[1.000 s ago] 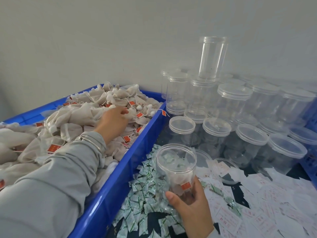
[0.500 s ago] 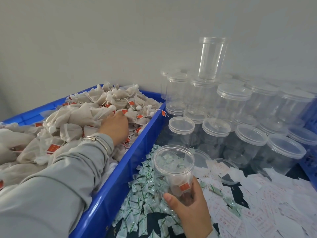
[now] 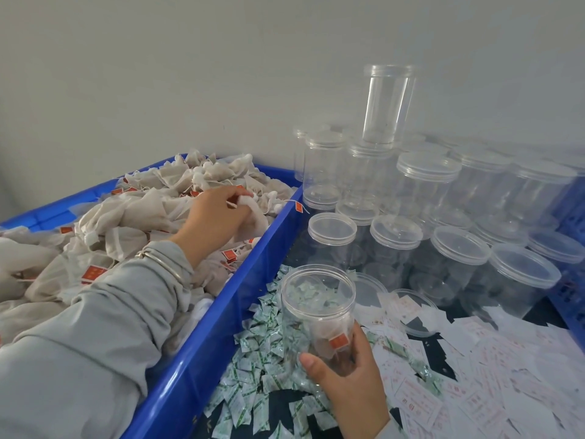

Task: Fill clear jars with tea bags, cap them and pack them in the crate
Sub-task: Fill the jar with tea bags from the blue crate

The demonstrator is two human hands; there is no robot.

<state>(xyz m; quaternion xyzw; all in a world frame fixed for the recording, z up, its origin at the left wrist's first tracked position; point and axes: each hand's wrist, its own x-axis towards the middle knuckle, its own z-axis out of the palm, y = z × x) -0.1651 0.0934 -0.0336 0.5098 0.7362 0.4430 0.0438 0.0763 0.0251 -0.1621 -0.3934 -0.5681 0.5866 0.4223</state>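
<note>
A blue crate [image 3: 202, 337] on the left is heaped with beige mesh tea bags [image 3: 126, 223] carrying red tags. Over the heap, my left hand [image 3: 215, 220] pinches one white tea bag [image 3: 254, 213] and lifts it a little. My right hand [image 3: 348, 384] grips the lower part of an open clear jar [image 3: 318, 308], held upright just right of the crate wall. Inside that jar lies a tea bag with a red tag. A loose clear lid [image 3: 414, 308] rests on the table behind the jar.
Several capped clear jars [image 3: 456, 267] stand in rows at the back right, some stacked, one tall jar [image 3: 387, 106] on top. Green-white sachets [image 3: 262, 337] and white paper slips [image 3: 474, 391] cover the dark table. A second blue crate [image 3: 569, 274] edges the right side.
My left hand moved right across the heap, took hold of a tea bag and raised it. The jar in my right hand shifted slightly toward the crate.
</note>
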